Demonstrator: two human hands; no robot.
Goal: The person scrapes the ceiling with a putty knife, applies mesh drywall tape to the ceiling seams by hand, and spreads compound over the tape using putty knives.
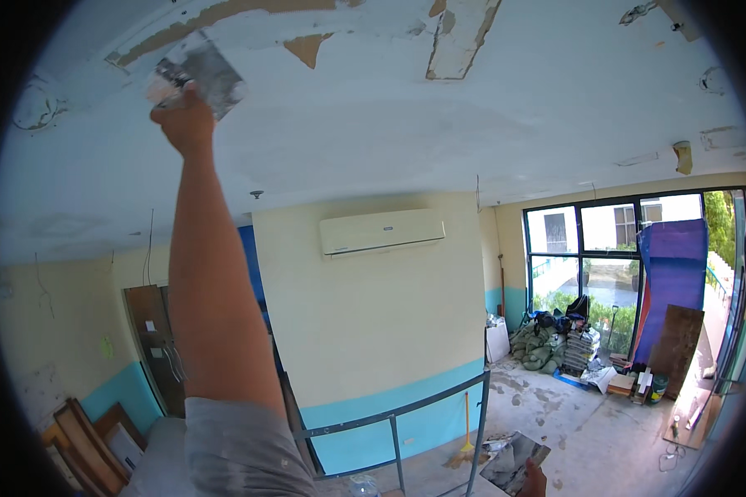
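My left hand (186,116) is raised high at the end of an outstretched arm, its fingers closed round a plastering trowel (215,74). The trowel's wide metal blade is up against the white ceiling (348,124), just under a long torn strip of brown. Low in the picture, my right hand (535,480) grips a flat metal plate (510,468) smeared with grey-white compound. Part of that hand is cut off by the lower edge.
A dark metal rail (406,406) of a raised platform crosses in front of me. An air conditioner (381,232) hangs on the cream wall. A broom (467,431) leans below. Filled sacks (547,344) lie by the windows, boards (87,439) lean at left, and wires dangle from the ceiling.
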